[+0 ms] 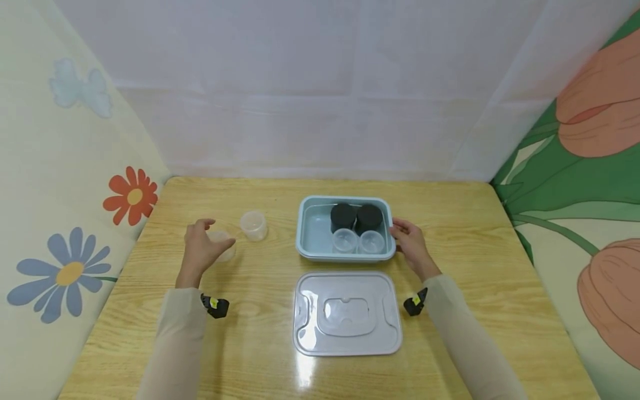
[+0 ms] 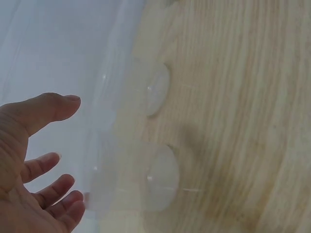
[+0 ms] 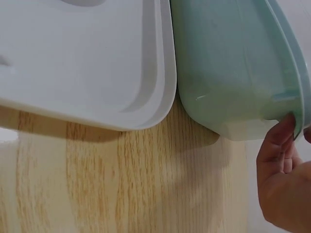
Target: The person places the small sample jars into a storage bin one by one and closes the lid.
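My left hand [image 1: 200, 249] hovers at a clear plastic cup [image 1: 226, 253] on the left of the table, thumb and fingers spread apart. In the left wrist view, a gap shows between the thumb and that cup [image 2: 163, 177]. A second clear cup [image 1: 253, 226] stands just beyond it. With its fingers curled at the rim, my right hand [image 1: 411, 244] grips the right side of a light blue plastic box [image 1: 315, 233]. Inside the box's right half are two black round containers [image 1: 343, 216] at the back and two clear cups [image 1: 345, 241] in front.
A translucent rectangular lid [image 1: 347, 316] lies flat on the wooden table [image 1: 255, 344], directly in front of the box. Behind the table hangs a pale cloth [image 1: 300, 133], and flower-patterned cloths flank both sides. Each wrist wears a small black camera [image 1: 216, 306].
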`<action>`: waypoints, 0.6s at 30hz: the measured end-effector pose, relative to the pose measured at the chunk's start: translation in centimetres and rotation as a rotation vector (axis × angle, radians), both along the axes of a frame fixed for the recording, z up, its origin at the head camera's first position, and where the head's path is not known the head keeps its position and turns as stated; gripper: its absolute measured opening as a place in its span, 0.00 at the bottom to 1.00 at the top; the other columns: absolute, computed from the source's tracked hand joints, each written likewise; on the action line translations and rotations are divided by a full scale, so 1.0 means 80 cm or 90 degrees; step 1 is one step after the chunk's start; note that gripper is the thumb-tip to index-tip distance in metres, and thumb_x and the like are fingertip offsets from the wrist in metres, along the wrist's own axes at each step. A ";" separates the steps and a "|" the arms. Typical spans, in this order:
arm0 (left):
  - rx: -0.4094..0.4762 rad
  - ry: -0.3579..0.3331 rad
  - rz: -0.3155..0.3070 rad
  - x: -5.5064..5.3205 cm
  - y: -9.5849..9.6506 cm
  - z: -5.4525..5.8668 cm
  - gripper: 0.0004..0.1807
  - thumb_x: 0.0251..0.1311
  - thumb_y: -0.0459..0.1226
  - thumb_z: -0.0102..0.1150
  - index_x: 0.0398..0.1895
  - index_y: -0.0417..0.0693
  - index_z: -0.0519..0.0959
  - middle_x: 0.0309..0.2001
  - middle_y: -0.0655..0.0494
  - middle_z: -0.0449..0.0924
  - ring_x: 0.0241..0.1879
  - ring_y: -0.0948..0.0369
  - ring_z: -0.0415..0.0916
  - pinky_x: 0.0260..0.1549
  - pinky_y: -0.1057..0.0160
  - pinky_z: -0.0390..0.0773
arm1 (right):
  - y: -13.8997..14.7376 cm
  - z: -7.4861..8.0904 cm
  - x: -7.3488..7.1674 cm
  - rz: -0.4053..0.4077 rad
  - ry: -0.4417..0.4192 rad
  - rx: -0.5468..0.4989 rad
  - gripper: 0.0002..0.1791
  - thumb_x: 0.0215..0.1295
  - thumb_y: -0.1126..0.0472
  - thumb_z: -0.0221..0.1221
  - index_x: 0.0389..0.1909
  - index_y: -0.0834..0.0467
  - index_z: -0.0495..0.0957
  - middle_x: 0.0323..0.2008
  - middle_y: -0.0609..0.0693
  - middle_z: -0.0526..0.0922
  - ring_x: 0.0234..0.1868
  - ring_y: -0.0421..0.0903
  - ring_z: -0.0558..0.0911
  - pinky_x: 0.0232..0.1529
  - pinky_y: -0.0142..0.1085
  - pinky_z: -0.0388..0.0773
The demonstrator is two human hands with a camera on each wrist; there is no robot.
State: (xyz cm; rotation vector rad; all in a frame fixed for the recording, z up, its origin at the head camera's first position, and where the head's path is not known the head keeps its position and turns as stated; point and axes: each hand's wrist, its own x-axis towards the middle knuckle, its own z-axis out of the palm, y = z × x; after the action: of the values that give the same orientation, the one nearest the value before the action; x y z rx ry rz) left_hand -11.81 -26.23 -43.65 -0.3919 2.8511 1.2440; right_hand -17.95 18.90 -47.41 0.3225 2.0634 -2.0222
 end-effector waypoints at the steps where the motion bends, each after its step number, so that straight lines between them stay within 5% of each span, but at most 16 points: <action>1: -0.004 -0.006 0.004 0.001 -0.001 -0.002 0.41 0.56 0.42 0.64 0.67 0.32 0.56 0.63 0.29 0.55 0.61 0.36 0.54 0.54 0.38 0.65 | 0.000 0.000 0.000 0.001 0.000 0.000 0.25 0.70 0.65 0.50 0.66 0.67 0.62 0.38 0.40 0.74 0.35 0.31 0.76 0.29 0.26 0.78; 18: 0.002 -0.014 0.019 0.012 -0.005 -0.017 0.42 0.54 0.39 0.65 0.66 0.30 0.56 0.62 0.27 0.54 0.58 0.37 0.57 0.55 0.37 0.65 | 0.001 0.001 0.003 0.007 0.000 0.012 0.25 0.71 0.65 0.49 0.66 0.67 0.62 0.39 0.41 0.74 0.34 0.30 0.75 0.29 0.25 0.77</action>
State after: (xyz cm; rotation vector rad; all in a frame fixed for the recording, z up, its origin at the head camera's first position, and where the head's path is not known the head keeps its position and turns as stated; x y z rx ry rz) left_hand -10.89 -26.64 -45.04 -0.4463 2.8343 1.2407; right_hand -17.73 19.00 -47.30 0.3140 2.0810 -1.9962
